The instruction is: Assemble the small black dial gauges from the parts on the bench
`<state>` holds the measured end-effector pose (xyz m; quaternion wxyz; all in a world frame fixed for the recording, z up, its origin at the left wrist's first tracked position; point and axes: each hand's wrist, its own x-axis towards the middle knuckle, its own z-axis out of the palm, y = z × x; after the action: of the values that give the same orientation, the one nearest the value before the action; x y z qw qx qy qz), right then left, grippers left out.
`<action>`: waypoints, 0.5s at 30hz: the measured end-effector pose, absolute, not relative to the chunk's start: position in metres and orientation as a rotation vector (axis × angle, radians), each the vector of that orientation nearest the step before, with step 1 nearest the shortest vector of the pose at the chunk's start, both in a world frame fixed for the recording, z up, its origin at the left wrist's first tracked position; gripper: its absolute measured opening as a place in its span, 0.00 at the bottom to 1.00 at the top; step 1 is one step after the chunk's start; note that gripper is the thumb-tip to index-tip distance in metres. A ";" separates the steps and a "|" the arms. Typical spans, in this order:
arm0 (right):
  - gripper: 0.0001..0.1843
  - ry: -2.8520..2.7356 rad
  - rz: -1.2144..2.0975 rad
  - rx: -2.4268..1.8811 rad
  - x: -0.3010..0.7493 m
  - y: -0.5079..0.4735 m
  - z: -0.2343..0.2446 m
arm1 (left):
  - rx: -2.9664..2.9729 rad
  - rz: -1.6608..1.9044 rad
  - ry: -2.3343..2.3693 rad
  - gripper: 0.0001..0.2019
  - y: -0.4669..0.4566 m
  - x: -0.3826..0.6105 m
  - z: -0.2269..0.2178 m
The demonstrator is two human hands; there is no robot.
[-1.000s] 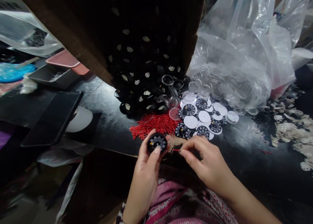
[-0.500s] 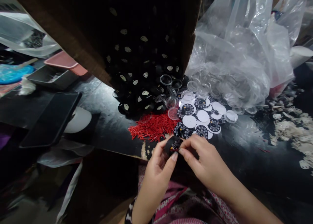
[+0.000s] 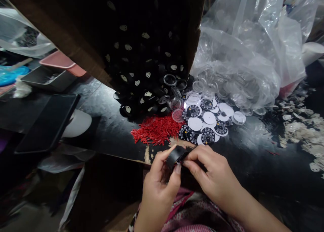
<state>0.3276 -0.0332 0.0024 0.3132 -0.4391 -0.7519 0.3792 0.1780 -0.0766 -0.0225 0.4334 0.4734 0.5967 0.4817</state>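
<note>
Both hands work at the near edge of a glossy black table (image 3: 113,130) in a dim, cluttered room. The left hand (image 3: 158,188) pinches a round black casing (image 3: 176,155); the right hand's (image 3: 212,176) fingertips close on its face, just in front of a red needle pile (image 3: 155,130).

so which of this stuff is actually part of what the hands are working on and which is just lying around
In use:
left hand
right hand
small round black casing
pile of thin red needles
round printed dial discs
clear round plastic covers

Lying about:
flat black phone
pink plastic tray
</note>
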 end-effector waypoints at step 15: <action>0.07 -2.034 0.884 -1.199 0.325 -0.030 0.002 | 0.758 1.090 1.276 0.15 -0.071 0.172 -0.029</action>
<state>0.3251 -0.0304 0.0016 0.3052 -0.4528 -0.7683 0.3340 0.1723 -0.0709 -0.0292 0.6053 0.3275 0.5518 0.4711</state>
